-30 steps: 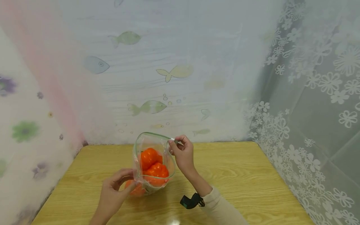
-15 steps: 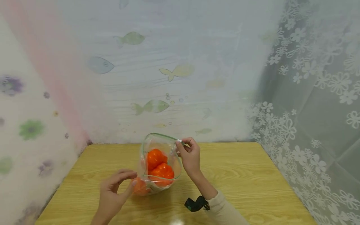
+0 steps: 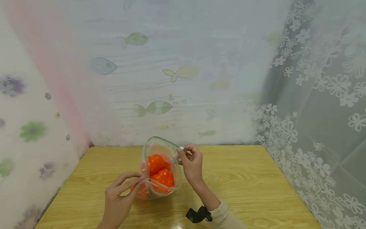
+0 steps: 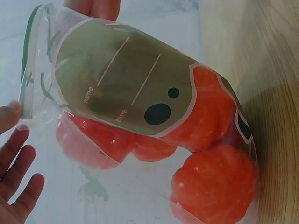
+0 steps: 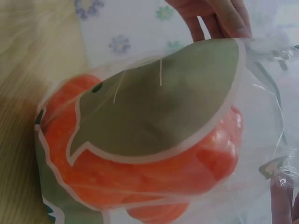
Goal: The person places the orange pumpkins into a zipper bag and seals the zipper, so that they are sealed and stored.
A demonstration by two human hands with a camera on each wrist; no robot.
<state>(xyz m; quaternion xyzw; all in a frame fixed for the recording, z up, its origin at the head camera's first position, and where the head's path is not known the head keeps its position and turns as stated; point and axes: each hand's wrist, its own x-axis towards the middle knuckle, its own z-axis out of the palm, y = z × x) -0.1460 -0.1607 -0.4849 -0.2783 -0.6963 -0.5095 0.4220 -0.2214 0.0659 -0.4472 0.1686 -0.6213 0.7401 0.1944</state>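
A clear zip bag (image 4: 117,74) with a green printed panel stands on the table, its green-edged mouth spread wide. Inside lie several orange bell peppers (image 3: 164,178), one of them low on the left behind the film. My left hand (image 3: 118,197) pinches the left corner of the bag's rim between thumb and index finger; its other fingers (image 4: 29,191) extend loosely in the left wrist view. At the right end of the rim, my right hand (image 3: 192,163) pinches the zip edge beside a small white slider (image 3: 181,148). Film and print partly hide the peppers.
The wood-grain table (image 3: 243,181) reaches back to a curtain printed with fish (image 3: 152,108). Flowered curtains (image 3: 32,130) hang along both sides. A black wrist mount (image 3: 197,215) sits by the right sleeve.
My left hand left the bag's side half a second ago and now pinches the left corner of its rim. The near rim has shifted slightly, and my right hand sits a little lower.
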